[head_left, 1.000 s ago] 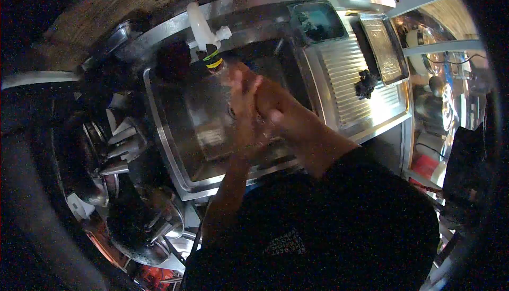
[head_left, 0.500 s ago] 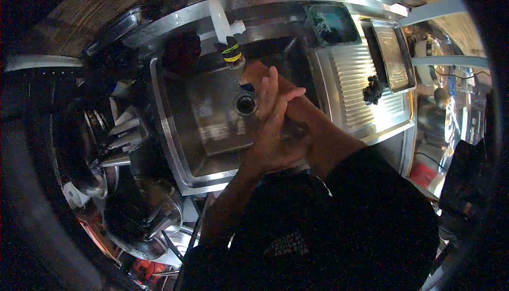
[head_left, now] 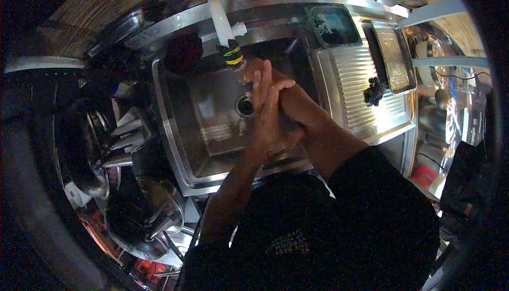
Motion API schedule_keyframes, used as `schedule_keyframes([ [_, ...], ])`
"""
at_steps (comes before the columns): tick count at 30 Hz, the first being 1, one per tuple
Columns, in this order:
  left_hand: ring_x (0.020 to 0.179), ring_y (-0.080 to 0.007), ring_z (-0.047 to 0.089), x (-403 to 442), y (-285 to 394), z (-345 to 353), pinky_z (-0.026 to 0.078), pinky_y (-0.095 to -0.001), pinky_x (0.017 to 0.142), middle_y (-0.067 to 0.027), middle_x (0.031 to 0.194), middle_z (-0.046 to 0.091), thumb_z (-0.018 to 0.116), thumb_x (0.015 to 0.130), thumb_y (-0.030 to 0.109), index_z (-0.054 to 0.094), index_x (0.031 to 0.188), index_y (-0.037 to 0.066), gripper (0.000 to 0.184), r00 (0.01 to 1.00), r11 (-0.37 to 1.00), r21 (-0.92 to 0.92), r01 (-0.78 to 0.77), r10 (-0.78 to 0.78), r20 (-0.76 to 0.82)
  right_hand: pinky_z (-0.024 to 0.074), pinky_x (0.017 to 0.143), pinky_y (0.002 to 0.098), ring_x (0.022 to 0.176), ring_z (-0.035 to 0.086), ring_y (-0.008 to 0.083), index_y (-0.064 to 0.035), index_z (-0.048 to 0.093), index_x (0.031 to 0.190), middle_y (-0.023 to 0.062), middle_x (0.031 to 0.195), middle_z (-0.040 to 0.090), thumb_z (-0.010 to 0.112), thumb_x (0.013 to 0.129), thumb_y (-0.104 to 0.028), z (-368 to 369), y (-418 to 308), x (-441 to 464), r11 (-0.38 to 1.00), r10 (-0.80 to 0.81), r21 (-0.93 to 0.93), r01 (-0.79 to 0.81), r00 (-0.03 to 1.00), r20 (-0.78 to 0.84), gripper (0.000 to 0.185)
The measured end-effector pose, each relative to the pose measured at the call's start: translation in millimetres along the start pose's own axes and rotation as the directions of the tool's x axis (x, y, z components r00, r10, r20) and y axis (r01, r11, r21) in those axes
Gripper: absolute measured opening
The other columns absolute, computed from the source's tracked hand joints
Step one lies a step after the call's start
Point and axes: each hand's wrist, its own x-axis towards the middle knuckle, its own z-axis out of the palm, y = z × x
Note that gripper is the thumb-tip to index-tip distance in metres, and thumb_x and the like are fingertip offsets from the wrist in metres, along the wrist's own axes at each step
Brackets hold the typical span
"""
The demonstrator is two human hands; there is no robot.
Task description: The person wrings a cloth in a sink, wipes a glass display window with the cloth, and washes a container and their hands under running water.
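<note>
Both bare hands are over the metal sink, below the white tap, whose end is wrapped in black and yellow tape. My left hand has its fingers stretched out and lies across my right hand and wrist. My right hand reaches towards the tap's mouth, and its fingers are mostly hidden behind the left. No object shows in the left hand. The round drain is just left of the hands. Whether water is running is hard to make out.
Right of the sink is a ribbed drainboard with a dark scrubber and a metal tray. A green tub stands behind it. A dark red bundle sits at the sink's back-left corner. Pans crowd the left.
My left hand has shifted slightly up and left along the right hand, its fingers now closer together. The right forearm has moved a little left.
</note>
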Motion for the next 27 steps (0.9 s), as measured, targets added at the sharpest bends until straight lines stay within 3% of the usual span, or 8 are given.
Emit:
schedule_keyframes([
  [11,0.156,-0.0446,0.011,2,3,-1,0.009,-0.0599,0.123,-0.0175,0.167,0.026,0.075,0.064,0.002,0.053,0.137,0.014,0.077,0.998,0.999,-0.051,0.008,-0.011,-0.057,0.0544,0.086,0.0395,0.095,0.067,0.0202,-0.0107,0.064,0.122,0.0104,0.104,0.07,0.067,0.095,-0.037,-17,-33,5,0.986,-0.151,-0.088,0.144,0.986,-0.074,0.038],
  [15,0.152,-0.04,0.025,4,-51,-11,0.024,-0.051,0.122,-0.0179,0.159,0.037,0.073,0.068,0.0,0.053,0.135,0.014,0.071,0.979,0.981,-0.165,-0.106,0.074,-0.188,0.0548,0.086,0.0397,0.095,0.067,0.0203,-0.011,0.064,0.122,0.0107,0.104,0.07,0.067,0.094,-0.039,-27,-82,64,0.927,-0.298,-0.268,0.261,0.949,-0.104,0.039],
  [18,0.14,-0.0326,0.04,-4,-129,-9,0.038,-0.0461,0.114,-0.0161,0.145,0.046,0.072,0.072,-0.001,0.049,0.139,0.012,0.071,0.917,0.99,-0.14,0.031,-0.084,-0.389,0.055,0.086,0.0399,0.095,0.068,0.0205,-0.0112,0.064,0.122,0.011,0.104,0.07,0.068,0.094,-0.039,-23,-108,101,0.877,-0.298,-0.414,0.244,0.952,-0.071,0.039],
  [20,0.133,-0.0282,0.046,1,-141,-15,0.043,-0.0454,0.11,-0.0149,0.138,0.05,0.074,0.076,0.001,0.047,0.141,0.011,0.071,0.9,0.902,-0.431,-0.032,-0.162,-0.405,0.0552,0.086,0.0401,0.095,0.068,0.0205,-0.0114,0.064,0.122,0.0111,0.104,0.07,0.068,0.094,-0.04,-24,-119,112,0.861,-0.277,-0.455,0.225,0.96,-0.05,0.04],
  [23,0.133,-0.0226,0.045,3,-149,-25,0.045,-0.0426,0.107,-0.0137,0.14,0.05,0.079,0.077,0.005,0.044,0.145,0.009,0.076,0.932,0.74,-0.672,0.027,-0.262,-0.251,0.0555,0.086,0.0402,0.095,0.068,0.0207,-0.0116,0.064,0.121,0.0113,0.105,0.07,0.068,0.094,-0.041,-36,-125,107,0.945,-0.232,-0.248,0.214,0.972,-0.045,0.04],
  [24,0.132,-0.0216,0.045,9,-145,-27,0.046,-0.0422,0.105,-0.0131,0.139,0.051,0.081,0.078,0.006,0.044,0.145,0.009,0.077,0.906,0.592,-0.8,0.095,-0.385,-0.177,0.0557,0.085,0.0401,0.094,0.068,0.0217,-0.0111,0.065,0.118,0.0123,0.101,0.07,0.068,0.094,-0.041,-45,-129,102,0.971,-0.209,-0.132,0.202,0.977,-0.043,0.038],
  [25,0.13,-0.0217,0.048,21,-142,-28,0.047,-0.0424,0.103,-0.0123,0.137,0.053,0.082,0.079,0.007,0.045,0.144,0.009,0.075,0.805,0.265,-0.943,0.2,-0.594,0.004,0.0559,0.085,0.04,0.093,0.069,0.0228,-0.0107,0.067,0.115,0.0132,0.097,0.07,0.067,0.094,-0.041,-54,-133,98,0.983,-0.185,-0.014,0.185,0.982,-0.041,0.037],
  [27,0.125,-0.0238,0.053,31,-157,-26,0.049,-0.0432,0.1,-0.0106,0.132,0.058,0.082,0.082,0.013,0.049,0.141,0.009,0.068,0.76,0.306,-0.881,0.36,-0.644,0.087,0.0562,0.083,0.0406,0.091,0.07,0.0239,-0.0098,0.069,0.108,0.0128,0.091,0.07,0.068,0.093,-0.04,-76,-150,84,0.961,-0.157,0.215,0.174,0.983,-0.091,0.034],
])
